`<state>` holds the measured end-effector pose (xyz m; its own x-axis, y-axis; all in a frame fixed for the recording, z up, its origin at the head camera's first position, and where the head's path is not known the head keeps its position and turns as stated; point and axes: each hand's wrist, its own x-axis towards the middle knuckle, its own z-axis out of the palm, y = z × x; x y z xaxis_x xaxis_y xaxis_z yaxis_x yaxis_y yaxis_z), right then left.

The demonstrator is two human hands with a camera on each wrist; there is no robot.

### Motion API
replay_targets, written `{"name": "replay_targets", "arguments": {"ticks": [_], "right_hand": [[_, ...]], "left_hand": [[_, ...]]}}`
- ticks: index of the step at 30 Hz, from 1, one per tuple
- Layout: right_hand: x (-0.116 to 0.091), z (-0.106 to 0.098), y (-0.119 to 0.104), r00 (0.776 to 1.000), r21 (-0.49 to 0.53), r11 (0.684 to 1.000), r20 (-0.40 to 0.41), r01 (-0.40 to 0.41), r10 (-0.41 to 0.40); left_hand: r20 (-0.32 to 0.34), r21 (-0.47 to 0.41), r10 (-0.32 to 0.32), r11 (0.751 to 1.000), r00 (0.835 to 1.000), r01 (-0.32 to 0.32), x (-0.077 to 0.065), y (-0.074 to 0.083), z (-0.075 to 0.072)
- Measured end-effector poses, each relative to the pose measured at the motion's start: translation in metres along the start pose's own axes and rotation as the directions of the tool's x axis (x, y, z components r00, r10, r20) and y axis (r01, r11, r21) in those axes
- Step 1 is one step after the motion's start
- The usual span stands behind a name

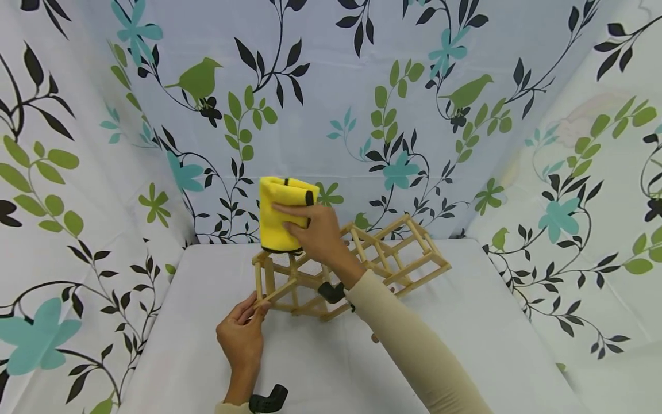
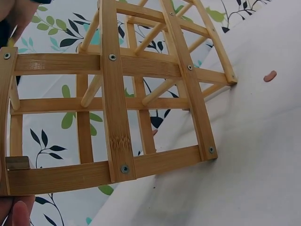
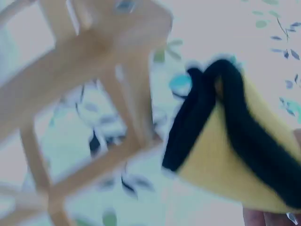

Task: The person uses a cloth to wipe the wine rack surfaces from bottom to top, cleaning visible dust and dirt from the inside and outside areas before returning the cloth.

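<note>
A slatted wooden rack [image 2: 113, 94] with crossbars and round dowels stands at an angle on the white surface. At its left end, my left hand [image 1: 242, 339] grips a lower corner between thumb and fingers; only fingertips [image 2: 21, 214] show in the left wrist view. My right hand [image 1: 323, 236] holds a folded yellow cloth [image 1: 274, 221] with black edging, raised above the rack's left end. In the right wrist view, the cloth's black border [image 3: 235, 117] hangs close beside the blurred wooden frame. My right forearm covers part of the rack's middle.
A white-covered table [image 1: 191, 333] lies under the rack. Patterned curtains [image 1: 310, 126] with leaves and birds enclose the back and both sides. One small brownish piece [image 2: 270, 76] lies on the table near the rack. Each wrist carries a black strap mount [image 1: 269, 399].
</note>
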<state>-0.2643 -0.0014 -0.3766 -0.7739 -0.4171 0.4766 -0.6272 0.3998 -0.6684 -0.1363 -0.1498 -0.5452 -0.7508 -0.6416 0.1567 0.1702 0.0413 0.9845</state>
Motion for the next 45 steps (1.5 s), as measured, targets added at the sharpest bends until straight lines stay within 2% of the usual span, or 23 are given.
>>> {"name": "replay_targets", "arguments": {"ticks": [2, 3, 5, 6, 8, 9, 10, 12, 14, 18, 20, 22, 24, 26, 28, 30, 32, 35, 37, 39, 41, 43, 45], "right_hand": [[-0.010, -0.010, 0.007, 0.999, -0.098, 0.995, -0.045, 0.009, -0.014], [-0.015, -0.013, 0.011, 1.000, -0.153, 0.988, -0.021, 0.009, -0.013], [-0.025, -0.019, 0.020, 0.993, -0.237, 0.971, 0.115, 0.020, 0.007], [-0.030, -0.022, 0.024, 0.979, -0.231, 0.973, 0.200, 0.021, 0.026], [-0.038, -0.029, 0.030, 0.935, -0.144, 0.990, 0.351, -0.003, 0.053], [-0.041, -0.033, 0.032, 0.918, -0.088, 0.996, 0.391, -0.029, 0.061], [-0.044, -0.036, 0.033, 0.914, -0.037, 0.998, 0.400, -0.056, 0.066], [-0.050, -0.040, 0.034, 0.936, 0.056, 0.994, 0.344, -0.097, 0.072], [-0.055, -0.040, 0.032, 0.958, 0.065, 0.994, 0.278, -0.088, 0.067], [-0.068, -0.036, 0.028, 0.958, 0.037, 0.999, 0.287, -0.021, 0.009], [-0.075, -0.038, 0.026, 0.953, 0.107, 0.994, 0.304, -0.024, -0.010], [-0.081, -0.039, 0.027, 0.969, 0.198, 0.979, 0.248, -0.042, -0.008], [-0.089, -0.038, 0.029, 0.979, 0.236, 0.970, 0.206, -0.058, 0.008], [-0.098, -0.034, 0.032, 0.982, 0.188, 0.980, 0.186, -0.069, 0.033], [-0.107, -0.031, 0.034, 0.981, 0.040, 0.997, 0.186, -0.069, 0.060], [-0.116, -0.032, 0.034, 0.983, -0.104, 0.993, 0.171, -0.052, 0.069], [-0.123, -0.034, 0.033, 0.992, -0.160, 0.986, 0.112, -0.036, 0.055], [-0.130, -0.035, 0.034, 0.999, -0.155, 0.988, 0.043, 0.020, -0.014], [-0.134, -0.033, 0.036, 0.999, -0.176, 0.984, 0.040, 0.038, -0.032], [-0.139, -0.034, 0.039, 0.997, -0.231, 0.973, 0.080, 0.024, -0.006], [-0.146, -0.039, 0.039, 0.993, -0.257, 0.966, 0.106, -0.027, 0.056], [-0.153, -0.052, 0.040, 0.991, -0.187, 0.978, 0.079, -0.093, 0.110], [-0.158, -0.071, 0.044, 0.992, -0.067, 0.990, -0.020, -0.125, 0.124]], "left_hand": [[-0.005, -0.003, 0.003, 1.000, 1.000, -0.003, -0.001, 0.000, 0.001], [-0.008, -0.002, 0.008, 1.000, 1.000, -0.008, -0.001, -0.001, 0.002], [-0.014, 0.000, 0.017, 1.000, 1.000, -0.017, -0.002, -0.001, 0.002], [-0.016, -0.001, 0.019, 1.000, 1.000, -0.020, -0.002, -0.001, 0.002], [-0.014, 0.006, 0.022, 1.000, 1.000, -0.022, -0.003, -0.002, 0.003], [-0.011, 0.004, 0.020, 1.000, 1.000, -0.020, -0.002, -0.002, 0.004], [-0.008, 0.006, 0.016, 1.000, 1.000, -0.016, -0.002, -0.003, 0.005], [-0.002, 0.014, 0.012, 1.000, 1.000, -0.012, -0.002, -0.003, 0.006], [0.003, 0.021, 0.010, 1.000, 1.000, -0.010, -0.001, -0.002, 0.007], [0.017, 0.043, 0.005, 0.999, 1.000, -0.006, -0.001, -0.001, 0.010], [0.028, 0.042, 0.002, 0.999, 1.000, -0.003, -0.001, 0.000, 0.011], [0.031, 0.044, 0.003, 0.999, 1.000, -0.005, 0.000, 0.000, 0.013], [0.029, 0.044, 0.012, 0.999, 1.000, -0.013, 0.000, 0.001, 0.013], [0.024, 0.048, 0.020, 0.999, 1.000, -0.021, 0.002, 0.001, 0.014], [0.020, 0.051, 0.024, 0.998, 1.000, -0.025, 0.003, 0.000, 0.013], [0.025, 0.057, 0.025, 0.998, 0.999, -0.026, 0.006, -0.001, 0.013], [0.028, 0.061, 0.027, 0.998, 0.999, -0.028, 0.008, -0.001, 0.013], [0.031, 0.080, 0.039, 0.996, 0.999, -0.041, 0.012, 0.000, 0.012], [0.027, 0.085, 0.041, 0.995, 0.999, -0.043, 0.014, 0.000, 0.012], [0.026, 0.091, 0.038, 0.995, 0.999, -0.041, 0.017, -0.001, 0.011], [0.028, 0.094, 0.032, 0.995, 0.999, -0.034, 0.019, -0.002, 0.011], [0.031, 0.098, 0.032, 0.995, 0.999, -0.035, 0.023, -0.003, 0.010], [0.030, 0.105, 0.039, 0.994, 0.999, -0.042, 0.029, -0.002, 0.010]]}}
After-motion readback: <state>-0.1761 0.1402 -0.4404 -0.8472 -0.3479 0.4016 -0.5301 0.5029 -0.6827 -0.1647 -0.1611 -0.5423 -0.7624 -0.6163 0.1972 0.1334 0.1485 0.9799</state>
